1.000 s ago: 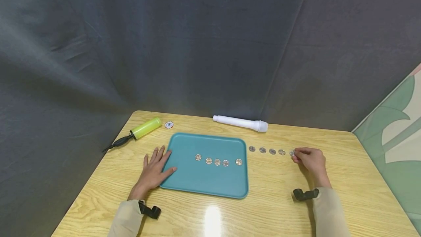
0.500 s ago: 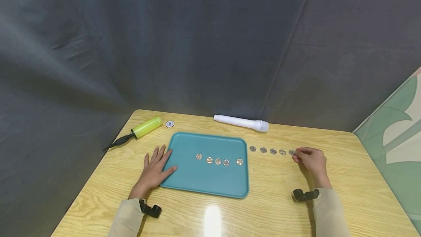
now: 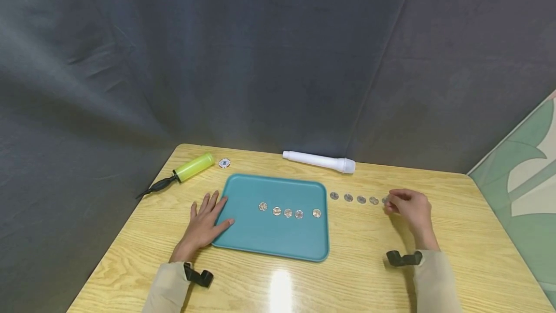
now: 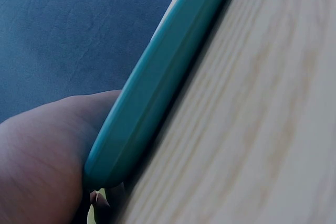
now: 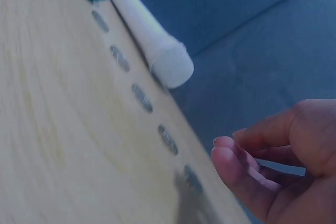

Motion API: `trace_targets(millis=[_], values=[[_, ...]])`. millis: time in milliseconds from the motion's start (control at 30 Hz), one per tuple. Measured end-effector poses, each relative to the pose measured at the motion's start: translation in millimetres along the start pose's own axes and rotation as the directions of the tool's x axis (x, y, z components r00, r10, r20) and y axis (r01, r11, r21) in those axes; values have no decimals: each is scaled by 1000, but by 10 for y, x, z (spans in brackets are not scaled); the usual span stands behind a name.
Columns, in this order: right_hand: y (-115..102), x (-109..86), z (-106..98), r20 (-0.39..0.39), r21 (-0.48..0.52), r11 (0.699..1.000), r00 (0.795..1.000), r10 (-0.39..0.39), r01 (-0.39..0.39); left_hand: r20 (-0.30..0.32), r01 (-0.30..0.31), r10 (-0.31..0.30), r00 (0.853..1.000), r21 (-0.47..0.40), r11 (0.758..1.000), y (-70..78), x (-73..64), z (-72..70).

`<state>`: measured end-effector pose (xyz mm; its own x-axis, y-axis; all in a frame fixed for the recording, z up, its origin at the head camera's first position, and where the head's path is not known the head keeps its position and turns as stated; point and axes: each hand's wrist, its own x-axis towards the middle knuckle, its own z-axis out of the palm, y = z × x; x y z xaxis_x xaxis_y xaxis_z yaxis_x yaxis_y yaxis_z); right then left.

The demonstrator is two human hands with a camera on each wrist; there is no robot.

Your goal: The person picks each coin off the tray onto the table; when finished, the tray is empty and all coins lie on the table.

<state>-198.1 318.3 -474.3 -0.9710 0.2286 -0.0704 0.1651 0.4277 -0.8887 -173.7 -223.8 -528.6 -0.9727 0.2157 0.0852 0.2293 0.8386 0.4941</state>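
Observation:
My left hand (image 3: pixel 201 228) lies spread over the left edge of a teal tray (image 3: pixel 260 243); the left wrist view shows its thumb side at the tray's wall (image 4: pixel 142 103). My right hand (image 3: pixel 410 209) is just above the right end of a row of silver coins on the table, seen in the head view to the right of the tray. In the right wrist view its thumb and fingertips are close together with nothing between them, apart from the end coin (image 5: pixel 193 179), which lies flat under its shadow. Several similar coins (image 3: pixel 288 213) lie in a row on the tray.
A white microphone (image 3: pixel 317 160) lies behind the tray near the table's back edge. At the back left are a yellow-green hand pump (image 3: pixel 193 168) with a black nozzle and a poker chip (image 3: pixel 224 163). Dark cloth (image 3: pixel 278 62) hangs behind the wooden table (image 3: pixel 347 279).
My right hand has let go of the end coin and lifted slightly off it; that coin was shifted a little beforehand. The left hand keeps its place on the tray.

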Motion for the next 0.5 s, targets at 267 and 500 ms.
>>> trace_targets(millis=[267,500], values=[[-237,-84,109,15,23,993,993,-114,113,25,15,-15,1000,1,1000,-13,19,5],[-389,-150,332,66,-21,984,983,-173,175,35,27,-27,999,4,1000,15,7,-16]])
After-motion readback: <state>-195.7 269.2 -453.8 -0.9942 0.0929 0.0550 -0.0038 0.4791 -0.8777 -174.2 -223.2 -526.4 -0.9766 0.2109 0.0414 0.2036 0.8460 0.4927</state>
